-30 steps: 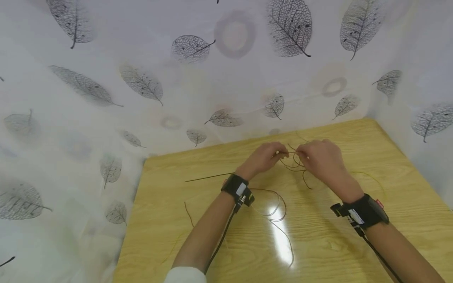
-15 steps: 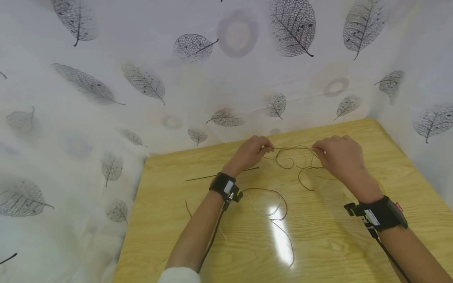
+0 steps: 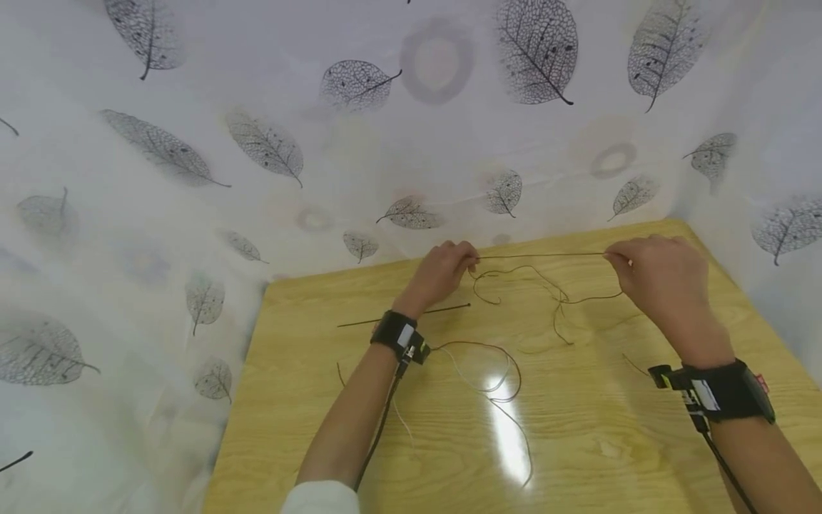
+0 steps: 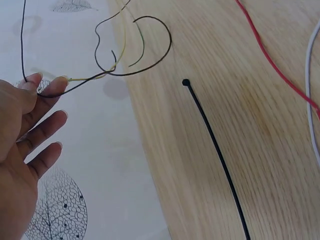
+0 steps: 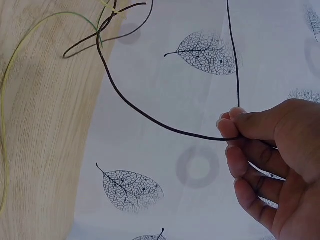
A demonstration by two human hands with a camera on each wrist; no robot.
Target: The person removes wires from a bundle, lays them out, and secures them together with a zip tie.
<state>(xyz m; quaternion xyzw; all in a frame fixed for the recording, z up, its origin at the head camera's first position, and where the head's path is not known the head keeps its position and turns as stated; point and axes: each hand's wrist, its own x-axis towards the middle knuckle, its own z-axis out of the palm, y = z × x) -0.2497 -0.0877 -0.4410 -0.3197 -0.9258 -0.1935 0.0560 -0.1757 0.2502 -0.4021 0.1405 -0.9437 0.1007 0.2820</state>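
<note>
Toward the far edge of the table [image 3: 578, 428], a dark wire [image 3: 539, 255] stretches straight between left hand [image 3: 439, 275] and right hand [image 3: 664, 285], each pinching it between thumb and forefinger, the remaining fingers loosely bent. Slack lengths loop on the near side, where a yellow wire [image 4: 80, 79] and a green wire [image 4: 143, 42] lie close among them; pulling wider could draw those loops into a snag. With so thin a strand under the fingertips, either pinch might slip, and a nearward sweep of the left arm could knock the black rod [image 4: 217, 147]
</note>
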